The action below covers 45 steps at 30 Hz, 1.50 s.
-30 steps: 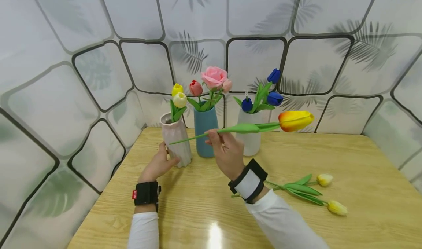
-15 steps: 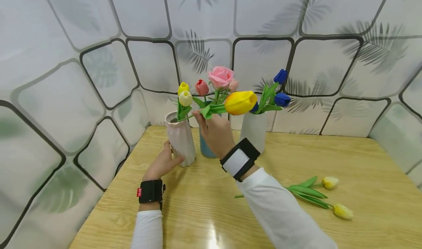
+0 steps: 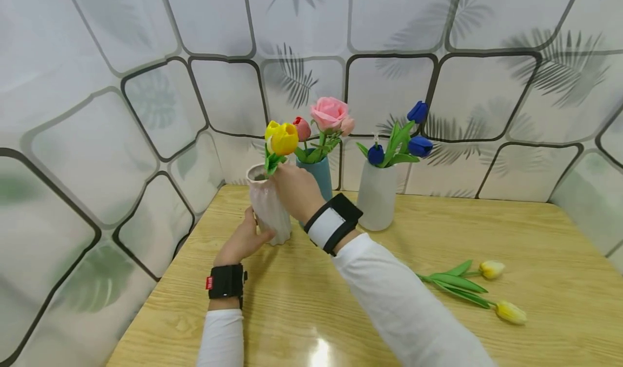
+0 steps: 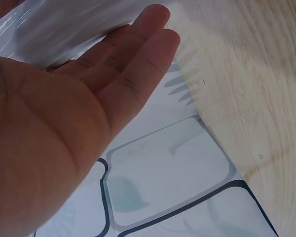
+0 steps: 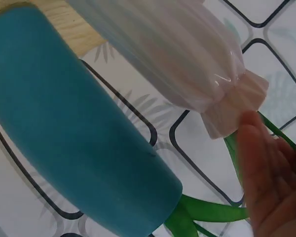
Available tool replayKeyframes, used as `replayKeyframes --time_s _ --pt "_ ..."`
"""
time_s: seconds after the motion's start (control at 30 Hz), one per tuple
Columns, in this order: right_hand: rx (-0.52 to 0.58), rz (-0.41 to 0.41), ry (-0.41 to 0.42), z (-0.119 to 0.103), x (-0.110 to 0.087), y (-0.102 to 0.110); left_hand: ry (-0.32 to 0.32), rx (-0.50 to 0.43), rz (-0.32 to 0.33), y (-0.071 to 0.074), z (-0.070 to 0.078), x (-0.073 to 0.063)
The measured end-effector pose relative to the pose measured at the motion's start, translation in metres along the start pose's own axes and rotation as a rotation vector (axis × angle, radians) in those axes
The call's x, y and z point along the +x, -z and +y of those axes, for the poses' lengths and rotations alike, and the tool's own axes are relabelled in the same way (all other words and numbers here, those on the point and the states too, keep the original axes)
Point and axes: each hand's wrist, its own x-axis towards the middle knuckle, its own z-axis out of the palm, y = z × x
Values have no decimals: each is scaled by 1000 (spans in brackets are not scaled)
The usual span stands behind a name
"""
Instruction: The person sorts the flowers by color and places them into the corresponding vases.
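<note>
My left hand (image 3: 240,241) steadies the pale pink fluted vase (image 3: 269,207) low down, thumb at its front and fingers round its far side; the left wrist view shows those fingers (image 4: 138,66) along the glossy wall. At the vase's mouth, my right hand (image 3: 298,189) pinches a yellow-orange tulip (image 3: 285,139) by its stem, bloom upright. The stem's lower part is hidden by the hand. A yellow and a cream tulip standing in this vase are partly covered by the new bloom. In the right wrist view the right hand (image 5: 274,173) is beside the vase's rim (image 5: 237,106).
Just right stands a blue vase (image 3: 321,180) with a pink rose (image 3: 329,113) and a red tulip (image 3: 302,128). Beyond it a white vase (image 3: 377,199) holds blue tulips (image 3: 420,146). Pale yellow tulips (image 3: 457,282) lie on the wooden table (image 3: 535,237) at right.
The right hand has carried the yellow-orange tulip leftward to the pink vase's mouth, turning it from level to upright. The left hand keeps its hold on the vase.
</note>
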Motion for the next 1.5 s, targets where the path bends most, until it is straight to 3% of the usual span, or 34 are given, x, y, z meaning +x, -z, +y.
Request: replayKeyframes --time_s 0.1,0.23,0.3,0.47,0.6,0.73,0.83,1.07,1.27,1.5 --pt "-69 -132 -49 -3 3 -4 -2 0 2 -1 -1 0" --pt "-173 -231 -17 -1 -2 -10 -4 5 8 -1 -1 0" --pt "-162 -229 -11 2 -6 -15 -7 7 10 -1 -1 0" --pt "106 -148 -94 10 -13 -24 -22 -8 6 -1 -1 1" --pt "206 -83 -51 11 -18 -28 -36 -17 0 -1 -2 2" --pt "207 -57 -22 9 -19 -31 -62 -25 9 -1 -2 3" --pt "180 -83 -24 7 -18 -33 -68 -26 11 -1 -2 2" --pt "94 -100 24 8 -22 -37 -29 -32 -3 -2 -2 2" --pt "169 -80 18 10 -41 -42 2 0 -6 -2 0 4" --pt "228 -157 -10 21 -76 -47 18 9 8 -2 2 1"
